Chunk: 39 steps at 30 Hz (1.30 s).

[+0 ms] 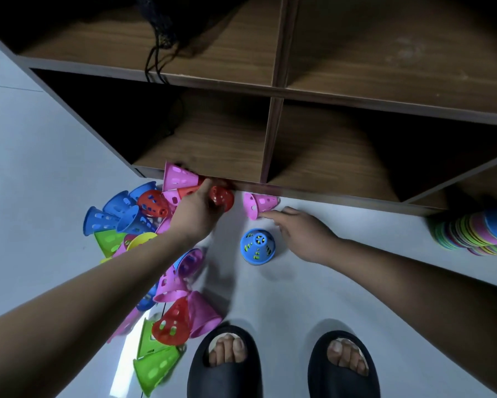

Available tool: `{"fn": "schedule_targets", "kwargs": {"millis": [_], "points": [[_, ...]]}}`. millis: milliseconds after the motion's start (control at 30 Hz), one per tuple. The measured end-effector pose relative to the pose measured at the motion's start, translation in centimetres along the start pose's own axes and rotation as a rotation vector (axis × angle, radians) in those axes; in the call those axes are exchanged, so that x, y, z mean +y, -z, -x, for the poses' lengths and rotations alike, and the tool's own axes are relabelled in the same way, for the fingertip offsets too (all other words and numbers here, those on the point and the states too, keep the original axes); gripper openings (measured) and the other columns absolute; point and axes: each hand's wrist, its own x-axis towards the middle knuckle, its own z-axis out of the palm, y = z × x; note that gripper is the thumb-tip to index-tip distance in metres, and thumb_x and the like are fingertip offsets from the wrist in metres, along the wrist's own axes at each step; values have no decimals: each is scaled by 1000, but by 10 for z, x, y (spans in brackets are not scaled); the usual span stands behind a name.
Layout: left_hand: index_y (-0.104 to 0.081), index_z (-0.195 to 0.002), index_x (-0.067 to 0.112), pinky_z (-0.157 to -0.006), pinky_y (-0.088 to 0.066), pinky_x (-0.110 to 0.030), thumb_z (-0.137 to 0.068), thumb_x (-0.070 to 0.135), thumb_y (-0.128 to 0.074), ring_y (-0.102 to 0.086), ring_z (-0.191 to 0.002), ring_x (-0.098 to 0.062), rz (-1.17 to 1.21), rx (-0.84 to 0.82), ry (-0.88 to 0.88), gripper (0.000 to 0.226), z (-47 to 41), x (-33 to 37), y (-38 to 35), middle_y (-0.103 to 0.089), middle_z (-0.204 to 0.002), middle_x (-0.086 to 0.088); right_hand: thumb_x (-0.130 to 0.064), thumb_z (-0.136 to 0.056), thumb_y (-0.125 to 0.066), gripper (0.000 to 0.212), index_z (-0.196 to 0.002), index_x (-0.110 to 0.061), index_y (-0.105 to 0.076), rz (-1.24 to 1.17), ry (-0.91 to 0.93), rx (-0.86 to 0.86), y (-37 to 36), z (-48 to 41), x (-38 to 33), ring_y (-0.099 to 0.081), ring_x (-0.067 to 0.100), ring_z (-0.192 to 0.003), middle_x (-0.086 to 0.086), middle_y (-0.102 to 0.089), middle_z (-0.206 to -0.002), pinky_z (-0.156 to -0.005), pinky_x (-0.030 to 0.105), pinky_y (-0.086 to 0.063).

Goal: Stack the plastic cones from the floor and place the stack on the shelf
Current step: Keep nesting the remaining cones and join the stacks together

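1. While the person stands on the pale floor [299, 297] in dark slippers [227, 380], both bare arms reach toward the foot of a wooden shelf [270, 139] that fills the upper part of the frame.
2. The left hand [197, 211], just left of centre, has its fingers curled around a red cone [223, 196] that sits close against the shelf's bottom edge.
3. The right hand [302, 234], right of centre, holds nothing. Its fingers [270, 215] are straight and slightly apart, and the forefinger tip touches the wide rim of a pink cone [260, 203] lying on its side just in front of the shelf.
4. A blue cone [257, 247] stands upright on its wide end at the centre of the frame, just beside the right hand.
5. A loose pile of cones [121, 219] in blue, red, pink, green and yellow sprawls over the floor on the left, from the shelf's corner down to the lower left beside one slipper. Most of them lie on their sides.
6. A stack of many-coloured cones [477, 234] shows at the right edge, near the shelf's base.
7. A black cord [155, 61] hangs over the front of a shelf board at the upper left.
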Motion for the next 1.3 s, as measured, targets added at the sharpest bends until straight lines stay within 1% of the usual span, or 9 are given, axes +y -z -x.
{"fn": "schedule_targets", "kwargs": {"millis": [167,300,500,600,733,833,967,1133,1300], "points": [[-59,-132,24,-72,-56,-39,-97,21,-69,-72,-89,-38,-36,-19,7,37,-4,-5,-6,-77,-102,-14,1,-90,-45,87,-156,-53,-31,304,47,-87,10,-20,-15,-52,26,-134,-15,-27,-166,-90,35,-53],[-55,-137,25,-75,-58,-42,-101,23,-65,-72,-93,-40,-47,-41,38,37,-1,-9,-11,-76,-107,-16,4,-84,-61,96,-159,-45,-26,548,91,-67,11,-23,-17,-58,29,-124,-2,-36,-154,-88,37,-51],[-56,-135,26,-74,-60,-41,-103,29,-65,-74,-91,-39,-125,-20,19,33,7,-22,-13,-78,-108,-15,8,-68,-67,61,-122,-19,-61,667,223,150,8,-3,4,-66,30,-90,6,-60,-124,-68,35,-46],[-57,-132,27,-74,-60,-41,-101,27,-69,-76,-89,-38,-116,30,1,34,9,-19,-10,-79,-103,-13,9,-66,-72,45,-103,-17,-66,555,231,303,11,5,14,-64,29,-75,2,-61,-97,-59,30,-37],[-59,-132,23,-64,-50,-32,-103,36,-69,-73,-76,-25,-61,120,-44,34,25,-1,4,-77,-85,-2,-12,-95,-69,17,-110,-19,-65,329,180,470,9,21,15,-65,31,-84,1,-66,-97,-61,38,-53],[-59,-107,27,-54,-42,-16,-96,54,-69,-62,-57,-4,80,154,-87,31,43,22,22,-66,-64,13,-27,-101,-65,9,-108,-21,-66,160,137,506,11,35,10,-65,26,-85,-2,-69,-96,-66,38,-53],[-45,-84,42,-52,-35,-11,-95,42,-74,-53,-54,-3,188,190,-154,32,65,56,43,-59,-65,28,-29,-101,-67,5,-104,-25,-69,-72,74,554,17,57,2,-56,9,-71,-14,-65,-83,-67,33,-50],[-67,-105,28,-56,-42,-18,-94,58,-73,-60,-63,-10,212,133,-261,33,79,74,47,-65,-74,15,-20,-101,-69,9,-94,-25,-72,-351,-14,582,28,82,-9,-63,14,-79,-16,-69,-86,-69,22,-46],[-68,-112,27,-63,-40,-12,-91,59,-75,-59,-70,2,121,11,-341,39,84,78,20,-61,-81,24,-26,-105,-62,14,-93,-23,-70,-693,-169,543,32,94,-10,-52,27,-65,6,-60,-70,-64,39,-45]]}}
